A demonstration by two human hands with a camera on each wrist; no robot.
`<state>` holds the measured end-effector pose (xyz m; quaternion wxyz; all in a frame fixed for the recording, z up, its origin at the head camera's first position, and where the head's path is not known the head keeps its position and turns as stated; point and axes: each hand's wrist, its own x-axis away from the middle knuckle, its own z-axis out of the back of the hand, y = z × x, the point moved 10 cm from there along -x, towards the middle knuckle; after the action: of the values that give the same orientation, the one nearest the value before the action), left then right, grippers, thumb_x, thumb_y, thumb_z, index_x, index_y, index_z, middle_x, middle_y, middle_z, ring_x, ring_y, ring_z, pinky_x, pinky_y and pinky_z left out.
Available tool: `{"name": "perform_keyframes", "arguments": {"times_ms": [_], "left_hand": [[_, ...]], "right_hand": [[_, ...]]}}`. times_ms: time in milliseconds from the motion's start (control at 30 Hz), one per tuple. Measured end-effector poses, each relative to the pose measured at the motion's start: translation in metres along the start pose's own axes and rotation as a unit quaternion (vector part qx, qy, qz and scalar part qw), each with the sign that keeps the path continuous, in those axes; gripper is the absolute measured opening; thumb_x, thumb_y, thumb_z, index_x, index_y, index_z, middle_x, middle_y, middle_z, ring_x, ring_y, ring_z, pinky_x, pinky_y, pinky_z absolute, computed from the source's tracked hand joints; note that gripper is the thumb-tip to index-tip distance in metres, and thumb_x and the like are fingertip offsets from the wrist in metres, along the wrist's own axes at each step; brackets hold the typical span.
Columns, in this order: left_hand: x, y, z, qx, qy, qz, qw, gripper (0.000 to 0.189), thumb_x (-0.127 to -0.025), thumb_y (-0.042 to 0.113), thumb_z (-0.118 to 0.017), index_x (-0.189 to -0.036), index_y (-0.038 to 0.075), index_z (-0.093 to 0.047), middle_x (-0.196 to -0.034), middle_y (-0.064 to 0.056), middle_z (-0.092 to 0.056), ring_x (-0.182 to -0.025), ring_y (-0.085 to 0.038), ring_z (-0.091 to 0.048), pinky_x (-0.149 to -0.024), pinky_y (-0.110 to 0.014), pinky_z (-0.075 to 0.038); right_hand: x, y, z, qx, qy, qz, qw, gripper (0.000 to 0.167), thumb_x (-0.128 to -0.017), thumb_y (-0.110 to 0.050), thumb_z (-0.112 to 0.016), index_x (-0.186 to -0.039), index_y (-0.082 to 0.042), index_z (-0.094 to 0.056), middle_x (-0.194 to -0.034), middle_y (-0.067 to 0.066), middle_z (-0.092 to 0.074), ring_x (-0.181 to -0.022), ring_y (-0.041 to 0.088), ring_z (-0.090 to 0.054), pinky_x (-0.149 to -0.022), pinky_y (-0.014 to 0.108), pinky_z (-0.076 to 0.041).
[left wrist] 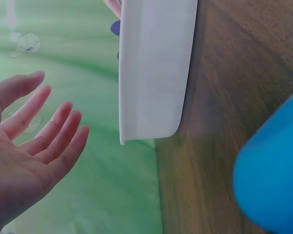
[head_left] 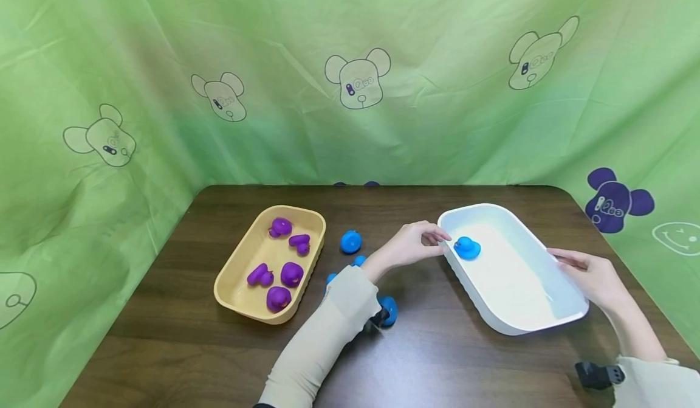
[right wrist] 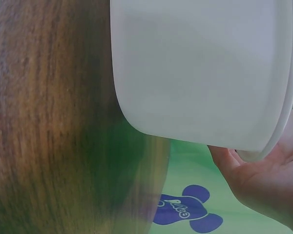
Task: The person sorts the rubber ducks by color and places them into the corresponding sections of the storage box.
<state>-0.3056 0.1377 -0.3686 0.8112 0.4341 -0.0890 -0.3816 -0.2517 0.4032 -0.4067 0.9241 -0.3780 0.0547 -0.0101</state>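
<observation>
A white tray [head_left: 525, 274] stands at the right of the table, with a blue rubber duck [head_left: 467, 248] in its far left part. My left hand [head_left: 412, 244] is beside the tray's left rim, its fingers loosely bent and holding nothing; the left wrist view shows a gap between them and the tray's wall [left wrist: 156, 73]. At the opposite side, my right hand [head_left: 587, 274] holds the tray's right rim. In the right wrist view the right hand's fingers are partly hidden behind that rim.
A yellow tray [head_left: 235, 268] with several purple rubber ducks [head_left: 279, 299] stands at the left. Between the trays lie several blue ducks [head_left: 350, 241], some partly hidden by my left forearm, one [head_left: 389, 311] close to the left wrist camera. A green curtain [head_left: 361, 140] hangs behind the table.
</observation>
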Motion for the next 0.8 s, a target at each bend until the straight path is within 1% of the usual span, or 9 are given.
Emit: {"name": "perform_keyframes", "arguments": {"times_ms": [67, 267, 400, 467, 533, 633, 700, 767, 800], "left_hand": [[0.005, 0.000, 0.000, 0.000, -0.002, 0.001, 1.0000, 0.024, -0.081, 0.014, -0.063, -0.105, 0.009, -0.062, -0.097, -0.008, -0.061, -0.082, -0.002, -0.054, -0.072, -0.009, -0.041], [0.018, 0.002, -0.001, -0.014, -0.008, -0.007, 0.9999, 0.025, -0.081, 0.017, -0.064, -0.105, 0.008, -0.062, -0.096, -0.003, -0.060, -0.086, -0.005, -0.055, -0.074, -0.009, -0.041], [0.025, 0.004, -0.002, -0.036, -0.016, -0.013, 0.9992, 0.025, -0.082, 0.018, -0.063, -0.105, 0.009, -0.062, -0.094, 0.000, -0.059, -0.087, -0.005, -0.055, -0.075, -0.010, -0.041], [0.030, 0.005, -0.003, -0.048, -0.025, -0.012, 0.9985, 0.025, -0.082, 0.019, -0.063, -0.106, 0.010, -0.062, -0.095, 0.000, -0.059, -0.089, -0.006, -0.055, -0.076, -0.011, -0.041], [0.034, 0.006, -0.003, -0.058, -0.032, -0.017, 0.9976, 0.025, -0.083, 0.020, -0.062, -0.106, 0.011, -0.062, -0.097, -0.001, -0.058, -0.091, -0.007, -0.055, -0.077, -0.012, -0.042], [0.041, 0.008, -0.004, -0.067, -0.041, -0.022, 0.9967, 0.026, -0.083, 0.021, -0.061, -0.107, 0.011, -0.061, -0.100, 0.000, -0.058, -0.092, -0.008, -0.054, -0.078, -0.013, -0.042], [0.046, 0.009, -0.004, -0.067, -0.046, -0.025, 0.9964, 0.026, -0.084, 0.022, -0.061, -0.107, 0.012, -0.061, -0.102, -0.001, -0.058, -0.093, -0.008, -0.054, -0.079, -0.012, -0.041], [0.050, 0.009, -0.005, -0.065, -0.052, -0.023, 0.9963, 0.025, -0.084, 0.022, -0.061, -0.108, 0.012, -0.061, -0.103, 0.000, -0.057, -0.094, -0.007, -0.053, -0.079, -0.012, -0.041], [0.052, 0.009, -0.005, -0.066, -0.055, -0.023, 0.9961, 0.025, -0.084, 0.022, -0.061, -0.108, 0.012, -0.061, -0.103, 0.001, -0.057, -0.094, -0.006, -0.052, -0.079, -0.011, -0.040]], "right_hand": [[0.000, 0.000, 0.000, 0.000, -0.001, 0.000, 1.0000, 0.027, -0.090, -0.012, -0.048, -0.110, 0.004, -0.059, -0.079, -0.018, -0.058, -0.064, -0.003, -0.053, -0.052, 0.021, -0.045], [-0.001, 0.001, -0.002, 0.012, -0.006, -0.008, 0.9999, 0.030, -0.090, -0.013, -0.048, -0.112, 0.007, -0.056, -0.085, 0.002, -0.064, -0.064, -0.004, -0.052, -0.052, 0.022, -0.045], [-0.001, 0.002, -0.001, 0.012, -0.006, -0.010, 0.9999, 0.029, -0.091, -0.013, -0.048, -0.112, 0.004, -0.057, -0.085, -0.002, -0.063, -0.064, -0.005, -0.052, -0.052, 0.021, -0.044], [-0.001, 0.001, -0.001, 0.010, -0.007, -0.010, 0.9999, 0.030, -0.091, -0.014, -0.048, -0.112, 0.005, -0.057, -0.086, 0.000, -0.063, -0.064, -0.005, -0.052, -0.052, 0.021, -0.044], [-0.001, 0.001, -0.001, 0.007, -0.007, -0.009, 0.9999, 0.030, -0.091, -0.015, -0.048, -0.112, 0.003, -0.057, -0.084, -0.007, -0.062, -0.065, -0.005, -0.052, -0.053, 0.021, -0.044], [-0.001, 0.001, -0.001, 0.007, -0.007, -0.009, 0.9999, 0.030, -0.091, -0.015, -0.048, -0.112, 0.004, -0.057, -0.085, -0.007, -0.062, -0.065, -0.005, -0.052, -0.053, 0.021, -0.044], [-0.001, 0.002, -0.001, 0.005, -0.006, -0.009, 0.9999, 0.029, -0.091, -0.015, -0.048, -0.112, 0.002, -0.058, -0.082, -0.014, -0.060, -0.065, -0.005, -0.052, -0.053, 0.021, -0.045], [-0.001, 0.002, -0.002, 0.007, -0.006, -0.011, 0.9999, 0.030, -0.091, -0.014, -0.048, -0.112, 0.005, -0.057, -0.084, -0.005, -0.063, -0.064, -0.004, -0.052, -0.052, 0.021, -0.044], [-0.001, 0.002, -0.002, 0.008, -0.006, -0.011, 0.9999, 0.030, -0.091, -0.014, -0.048, -0.112, 0.005, -0.057, -0.084, -0.004, -0.063, -0.064, -0.004, -0.052, -0.052, 0.021, -0.045]]}}
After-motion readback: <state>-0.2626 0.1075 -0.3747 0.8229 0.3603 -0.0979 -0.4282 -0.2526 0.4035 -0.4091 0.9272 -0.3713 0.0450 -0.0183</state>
